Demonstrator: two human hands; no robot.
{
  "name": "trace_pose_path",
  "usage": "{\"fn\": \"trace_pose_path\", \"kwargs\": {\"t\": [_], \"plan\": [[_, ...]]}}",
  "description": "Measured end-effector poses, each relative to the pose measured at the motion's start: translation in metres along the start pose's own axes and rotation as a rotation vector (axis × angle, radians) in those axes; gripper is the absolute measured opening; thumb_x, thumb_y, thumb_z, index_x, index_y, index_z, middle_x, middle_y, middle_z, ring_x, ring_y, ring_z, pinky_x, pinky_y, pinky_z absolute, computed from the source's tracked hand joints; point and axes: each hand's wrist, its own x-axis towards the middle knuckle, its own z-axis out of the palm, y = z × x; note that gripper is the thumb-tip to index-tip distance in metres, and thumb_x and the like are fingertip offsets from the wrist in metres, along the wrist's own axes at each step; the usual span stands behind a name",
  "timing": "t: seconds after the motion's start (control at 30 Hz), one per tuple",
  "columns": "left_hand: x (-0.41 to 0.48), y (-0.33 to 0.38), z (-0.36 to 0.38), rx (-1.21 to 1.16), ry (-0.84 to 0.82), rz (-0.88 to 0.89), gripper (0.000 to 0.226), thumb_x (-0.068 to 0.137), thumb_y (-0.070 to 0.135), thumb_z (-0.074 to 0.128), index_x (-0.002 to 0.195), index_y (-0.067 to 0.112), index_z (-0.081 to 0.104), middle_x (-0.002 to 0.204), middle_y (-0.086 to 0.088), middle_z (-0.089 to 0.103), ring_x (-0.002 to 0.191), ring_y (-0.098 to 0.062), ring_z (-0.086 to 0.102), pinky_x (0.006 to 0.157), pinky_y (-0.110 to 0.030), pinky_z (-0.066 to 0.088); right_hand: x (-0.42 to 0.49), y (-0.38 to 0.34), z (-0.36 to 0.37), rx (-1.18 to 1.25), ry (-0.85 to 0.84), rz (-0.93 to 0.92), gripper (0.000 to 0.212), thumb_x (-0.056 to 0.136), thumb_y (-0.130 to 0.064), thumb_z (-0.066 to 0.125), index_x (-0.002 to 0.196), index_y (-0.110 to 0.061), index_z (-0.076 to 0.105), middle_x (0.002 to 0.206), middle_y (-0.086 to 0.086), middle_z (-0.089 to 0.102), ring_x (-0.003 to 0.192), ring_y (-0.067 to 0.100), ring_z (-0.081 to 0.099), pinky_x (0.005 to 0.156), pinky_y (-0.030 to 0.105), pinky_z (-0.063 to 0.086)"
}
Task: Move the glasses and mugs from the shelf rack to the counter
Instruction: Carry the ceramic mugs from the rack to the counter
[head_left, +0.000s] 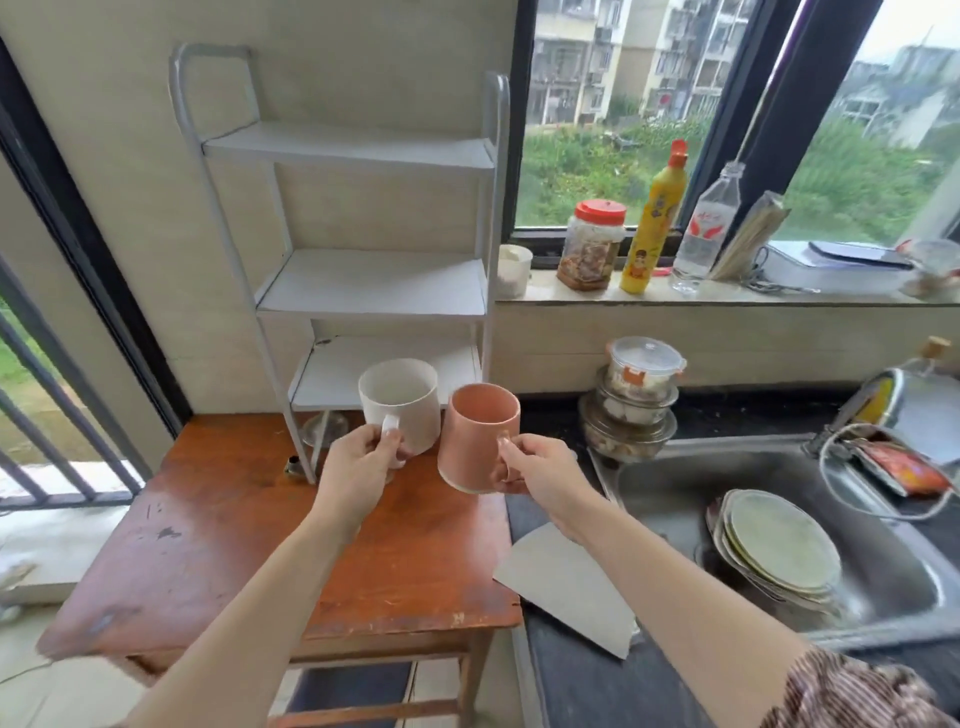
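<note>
My left hand (361, 462) grips the handle of a white mug (399, 402), held upright in the air in front of the white shelf rack (374, 291). My right hand (540, 470) grips the handle of a pink mug (478, 436), tilted slightly, just right of the white one. Both mugs hang above the wooden table (249, 545). The rack's three shelves look bare. A clear glass (324, 428) stands under the lowest shelf, behind a rack leg. The dark counter (582, 686) runs to the right of the table.
A white sheet (566, 592) lies on the counter by the steel sink (675, 478), which holds stacked plates (779, 551). Stacked lidded bowls (631, 405) stand behind the sink. Jars and bottles (654, 223) line the window sill.
</note>
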Motion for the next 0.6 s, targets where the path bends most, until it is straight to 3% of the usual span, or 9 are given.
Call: {"fn": "trace_pose_path", "kwargs": {"t": [0.1, 0.3, 0.43, 0.6], "plan": [[-0.041, 0.004, 0.034, 0.030, -0.070, 0.014, 0.025, 0.097, 0.028, 0.049, 0.083, 0.019, 0.067, 0.080, 0.002, 0.072, 0.083, -0.018, 0.067, 0.080, -0.033, 0.053, -0.039, 0.023, -0.041, -0.061, 0.011, -0.006, 0.033, 0.097, -0.028, 0.053, 0.069, -0.013, 0.061, 0.067, 0.000, 0.067, 0.066, 0.012, 0.064, 0.069, 0.026, 0.056], [-0.132, 0.004, 0.136, 0.028, -0.259, -0.054, 0.027, 0.097, 0.023, 0.050, 0.079, 0.011, 0.067, 0.076, -0.003, 0.071, 0.077, -0.019, 0.061, 0.074, -0.034, 0.050, -0.137, 0.082, -0.145, 0.015, 0.094, 0.046, 0.036, 0.096, -0.022, 0.055, 0.061, -0.012, 0.057, 0.063, 0.004, 0.063, 0.066, 0.019, 0.059, 0.071, 0.035, 0.053], [-0.197, 0.001, 0.221, 0.058, -0.412, -0.083, 0.030, 0.097, 0.028, 0.049, 0.077, 0.013, 0.065, 0.075, -0.003, 0.071, 0.076, -0.018, 0.060, 0.073, -0.036, 0.050, -0.217, 0.119, -0.226, -0.048, 0.207, 0.083, 0.033, 0.096, -0.025, 0.055, 0.067, -0.010, 0.061, 0.066, 0.004, 0.064, 0.062, 0.011, 0.058, 0.065, 0.024, 0.052], [-0.281, 0.010, 0.331, 0.064, -0.625, -0.066, 0.030, 0.097, 0.027, 0.048, 0.077, 0.013, 0.065, 0.077, -0.002, 0.071, 0.076, -0.015, 0.062, 0.073, -0.035, 0.049, -0.318, 0.162, -0.322, -0.014, 0.406, 0.154, 0.036, 0.096, -0.024, 0.055, 0.067, -0.004, 0.062, 0.067, 0.008, 0.061, 0.066, 0.015, 0.057, 0.072, 0.035, 0.056]]}}
